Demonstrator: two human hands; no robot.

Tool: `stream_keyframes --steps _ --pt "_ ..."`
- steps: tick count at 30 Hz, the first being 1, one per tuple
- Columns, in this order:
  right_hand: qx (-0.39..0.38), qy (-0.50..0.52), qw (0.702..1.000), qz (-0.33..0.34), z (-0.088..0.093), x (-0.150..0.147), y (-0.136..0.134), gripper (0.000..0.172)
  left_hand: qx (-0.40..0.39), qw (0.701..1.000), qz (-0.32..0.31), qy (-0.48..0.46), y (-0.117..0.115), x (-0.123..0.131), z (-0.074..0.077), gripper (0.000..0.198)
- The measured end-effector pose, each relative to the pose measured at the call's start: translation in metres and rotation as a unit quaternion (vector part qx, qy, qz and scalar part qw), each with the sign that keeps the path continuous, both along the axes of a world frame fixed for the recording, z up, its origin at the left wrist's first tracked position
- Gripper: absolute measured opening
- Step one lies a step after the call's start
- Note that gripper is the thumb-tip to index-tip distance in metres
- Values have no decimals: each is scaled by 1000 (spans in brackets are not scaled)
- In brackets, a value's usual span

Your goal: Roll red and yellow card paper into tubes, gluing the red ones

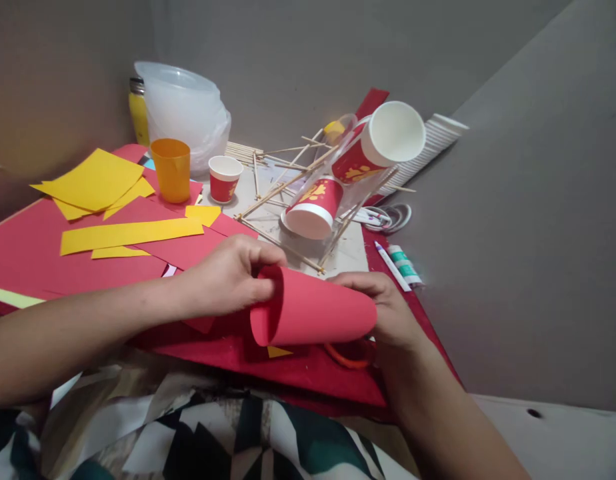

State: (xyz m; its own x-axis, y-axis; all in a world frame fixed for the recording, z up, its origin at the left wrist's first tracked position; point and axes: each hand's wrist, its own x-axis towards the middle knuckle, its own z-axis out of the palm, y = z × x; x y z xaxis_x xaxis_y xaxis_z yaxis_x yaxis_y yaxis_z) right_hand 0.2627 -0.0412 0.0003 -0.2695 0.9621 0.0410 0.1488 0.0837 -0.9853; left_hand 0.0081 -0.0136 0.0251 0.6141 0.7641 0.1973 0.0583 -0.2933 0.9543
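We hold the paper [318,310], red and curled into a loose tube, above the front part of the red-covered surface [228,350], its open end toward our left. Our left hand [238,270] has its fingers [265,255] and thumb pinching the paper's upper edge at that open end; our right hand [388,310] grips the other end, its fingers [361,282] along the far side and its thumb mostly hidden. Just below the paper we see an orange loop [345,362], partly covered, and a yellow scrap [279,352]. Beyond our hands stands a stick frame [278,237], with a lower cup [315,203] and an upper cup [355,157] tilted within a clear sleeve. To our left lie red sheets [23,250] bearing a yellow strip [133,235] and yellow sheets [98,177]; behind them an orange cup [171,173], a small cup [225,183] and a clear bucket [183,110] stand upright. To our right, a pen [392,267] lies near a coiled cable [401,217].
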Motion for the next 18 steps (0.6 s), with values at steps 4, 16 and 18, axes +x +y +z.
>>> stream_keyframes --steps 4,16,18 --pt "58 67 992 -87 3 3 7 27 337 935 114 -13 8 -6 -3 22" --pt "-44 92 994 -22 4 -9 3 55 614 778 63 120 12 -21 4 14" --pt "-54 105 993 -20 3 -11 0 48 605 785 45 125 13 -19 1 14"
